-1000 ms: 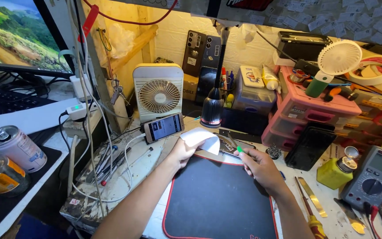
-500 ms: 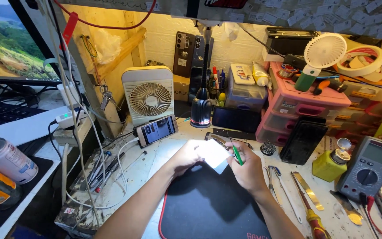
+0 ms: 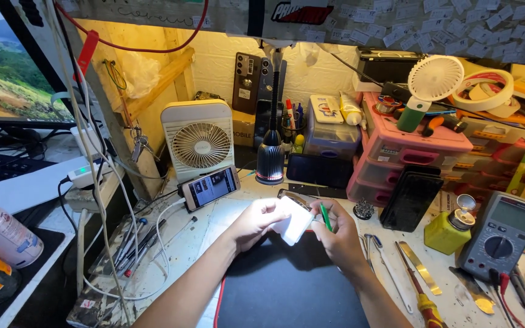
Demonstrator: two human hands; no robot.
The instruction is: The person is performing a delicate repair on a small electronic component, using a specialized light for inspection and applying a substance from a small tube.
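White and scuffed, the cluttered work surface [image 3: 226, 222] carries everything, with a black rectangular work mat [image 3: 287, 285] laid on its near middle. At the far left stands a monitor showing a green landscape [image 3: 7, 73], and behind the mat sits a cream square desk fan [image 3: 199, 141]. To the right a pink plastic drawer unit [image 3: 411, 152] is stacked with tools, and a grey multimeter with a round dial [image 3: 500, 234] lies near the right edge. A black lamp head on a gooseneck [image 3: 270, 161] shines down just behind the hands. A dark smartphone with a lit screen [image 3: 211, 187] leans near the fan, and a small yellow-green bottle with a metal cap [image 3: 451, 228] stands beside the multimeter.

Over the far edge of the mat, the left hand [image 3: 256, 223] grasps one side of a small white rectangular piece [image 3: 293, 226], washed out by the lamp, so I cannot tell what it is. The right hand [image 3: 338, 234] holds the other side, and its fingers also pinch a thin green tool [image 3: 325, 217].

My judgement: the glare hides the piece's detail, so the tool tip could slip and scratch it. Held clear of the mat, it could also drop among the loose metal tweezers [image 3: 381, 258] nearby if either grip loosens.
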